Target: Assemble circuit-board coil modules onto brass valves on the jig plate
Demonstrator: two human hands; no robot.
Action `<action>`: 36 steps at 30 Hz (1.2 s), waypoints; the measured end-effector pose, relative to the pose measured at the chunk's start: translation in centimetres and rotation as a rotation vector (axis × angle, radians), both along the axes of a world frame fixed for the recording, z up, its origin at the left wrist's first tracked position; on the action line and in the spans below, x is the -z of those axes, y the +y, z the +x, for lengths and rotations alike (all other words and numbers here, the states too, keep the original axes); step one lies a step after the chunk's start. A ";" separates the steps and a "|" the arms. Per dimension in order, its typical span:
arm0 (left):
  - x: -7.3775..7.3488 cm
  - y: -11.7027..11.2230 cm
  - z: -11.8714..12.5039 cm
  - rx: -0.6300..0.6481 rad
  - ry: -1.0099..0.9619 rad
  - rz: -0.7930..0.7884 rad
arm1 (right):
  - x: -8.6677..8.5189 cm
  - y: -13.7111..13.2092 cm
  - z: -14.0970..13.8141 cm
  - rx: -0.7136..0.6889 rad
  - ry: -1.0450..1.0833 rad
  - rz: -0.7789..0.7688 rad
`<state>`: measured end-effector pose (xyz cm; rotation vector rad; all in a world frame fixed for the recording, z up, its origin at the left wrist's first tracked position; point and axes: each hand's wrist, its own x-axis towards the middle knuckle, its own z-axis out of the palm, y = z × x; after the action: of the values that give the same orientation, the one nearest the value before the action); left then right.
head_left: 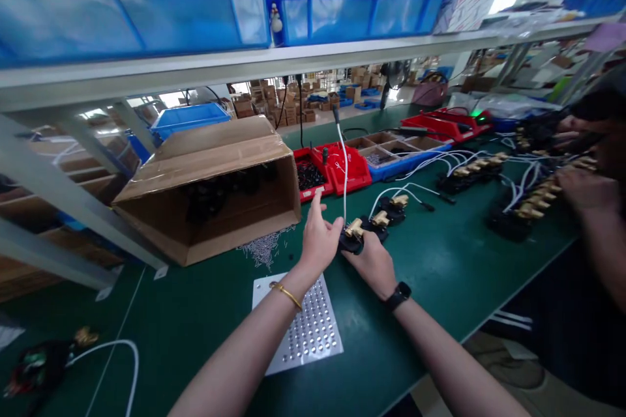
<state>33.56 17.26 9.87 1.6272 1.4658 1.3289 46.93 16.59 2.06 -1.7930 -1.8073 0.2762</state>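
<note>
My left hand [319, 236] hovers over the green table [440, 273], fingers spread, its thumb side touching a black part with a brass fitting [353, 234]. My right hand [372, 262] grips that black part from below and behind. A white cable [345, 169] rises from the fitting toward the back. A second black and brass part [388, 207] with its own white cable lies just beyond. A perforated metal plate [300, 322] lies under my left forearm. A pile of small metal pins [264, 249] lies left of my hands.
An open cardboard box [210, 189] lies on its side at the left. Red trays [337, 169] and a blue divided tray [391, 153] stand behind. Another person's hands [581, 189] work on rows of brass-fitted parts [533, 205] at the right. Blue bins [195, 13] sit on the shelf above.
</note>
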 end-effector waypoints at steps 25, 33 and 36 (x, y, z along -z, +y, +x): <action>9.8 0.6 5.6 0.099 0.530 -0.082 | 1.1 12.5 17.6 -0.069 -0.208 0.056; 9.3 3.9 7.2 0.209 0.485 -0.097 | 1.1 8.8 13.8 -0.181 -0.161 -0.052; 8.3 4.7 7.5 0.309 0.480 -0.077 | 1.0 8.9 13.1 -0.031 -0.116 0.028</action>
<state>41.02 21.92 1.53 2.1145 1.4198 0.7324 60.08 25.44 1.09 -1.7958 -1.9108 0.1603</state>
